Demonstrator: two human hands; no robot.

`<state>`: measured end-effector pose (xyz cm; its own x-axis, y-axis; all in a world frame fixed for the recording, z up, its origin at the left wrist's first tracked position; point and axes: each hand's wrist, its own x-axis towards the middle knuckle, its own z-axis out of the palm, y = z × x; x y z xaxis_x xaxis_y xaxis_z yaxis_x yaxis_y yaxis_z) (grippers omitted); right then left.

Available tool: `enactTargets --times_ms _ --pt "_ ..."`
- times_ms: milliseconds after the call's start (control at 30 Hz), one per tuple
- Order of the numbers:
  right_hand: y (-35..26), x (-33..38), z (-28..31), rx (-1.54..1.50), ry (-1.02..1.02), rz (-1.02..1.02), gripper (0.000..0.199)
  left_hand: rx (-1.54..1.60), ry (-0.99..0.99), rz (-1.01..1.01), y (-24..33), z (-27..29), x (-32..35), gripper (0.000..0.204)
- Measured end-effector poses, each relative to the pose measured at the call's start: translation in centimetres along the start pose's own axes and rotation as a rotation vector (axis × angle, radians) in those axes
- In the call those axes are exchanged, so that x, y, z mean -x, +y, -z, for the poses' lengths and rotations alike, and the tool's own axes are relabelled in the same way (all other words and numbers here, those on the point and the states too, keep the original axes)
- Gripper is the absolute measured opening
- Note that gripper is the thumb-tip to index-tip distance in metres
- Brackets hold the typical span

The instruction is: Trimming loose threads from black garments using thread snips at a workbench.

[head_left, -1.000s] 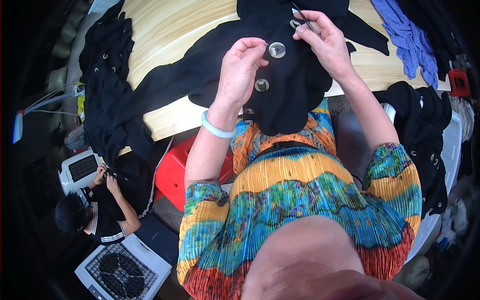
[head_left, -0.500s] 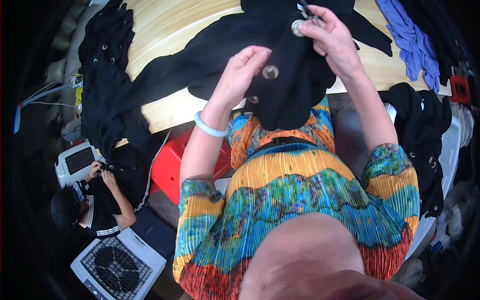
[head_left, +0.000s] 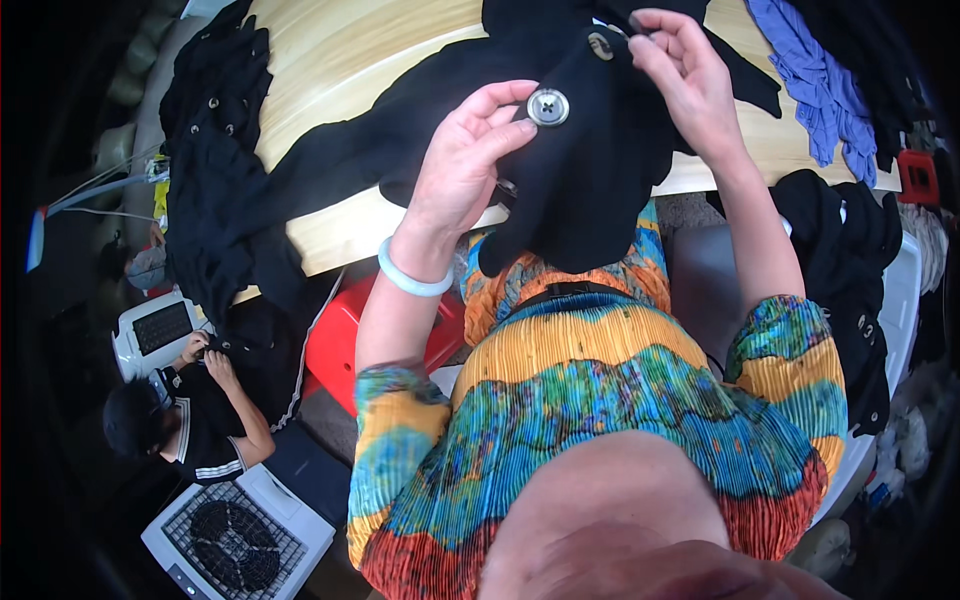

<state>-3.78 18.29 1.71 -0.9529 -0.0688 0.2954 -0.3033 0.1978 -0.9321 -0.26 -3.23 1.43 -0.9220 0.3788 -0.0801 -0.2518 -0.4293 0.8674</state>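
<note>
A black garment [head_left: 590,190] with large round buttons lies over the table edge and hangs down to my lap. My left hand [head_left: 462,150] pinches its edge, with thumb and fingertips beside a grey four-hole button [head_left: 548,107] that faces up. Farther up the cloth is another button [head_left: 600,46], brownish and tilted. Close to that one, my right hand [head_left: 690,85] is closed, thumb against forefinger, on a small dark tool [head_left: 634,22] with a pale, shiny tip. Its kind is mostly hidden by the fingers.
More black buttoned clothing [head_left: 215,170] drapes off the table's left end, and another pile [head_left: 835,240] fills a white bin [head_left: 905,300] at right. A purple cloth [head_left: 815,80] lies far right. Left, a person [head_left: 190,420] works near a fan [head_left: 235,540]; a red stool [head_left: 340,335] stands nearer.
My left hand has taken the garment's edge beside the grey button and turned it up. My right hand has moved slightly right, away from the upper button.
</note>
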Motion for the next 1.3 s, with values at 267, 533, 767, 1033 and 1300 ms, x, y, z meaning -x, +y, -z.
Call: enactTargets --times_ms 267,533,767,1033,1300 --pt "-3.0 2.7 -0.1 0.289 -0.289 0.242 0.024 -0.082 0.046 -0.045 0.0 -1.1 0.1 0.029" --pt "-3.1 2.9 0.2 0.337 -0.331 0.176 0.022 -0.245 0.108 -0.174 -0.5 -2.1 0.5 0.03" --pt "-3.0 2.8 -0.1 0.205 -0.38 0.094 0.018 -0.24 0.097 -0.176 -0.7 -2.1 0.5 0.03" --pt "-2.8 3.3 -0.3 0.265 -0.315 0.16 0.018 -0.129 0.081 -0.131 -0.7 -1.4 0.5 0.031" --pt "-2.2 3.5 -0.2 0.344 -0.247 0.246 0.02 -0.131 0.083 -0.139 -0.9 -1.4 0.5 0.033"
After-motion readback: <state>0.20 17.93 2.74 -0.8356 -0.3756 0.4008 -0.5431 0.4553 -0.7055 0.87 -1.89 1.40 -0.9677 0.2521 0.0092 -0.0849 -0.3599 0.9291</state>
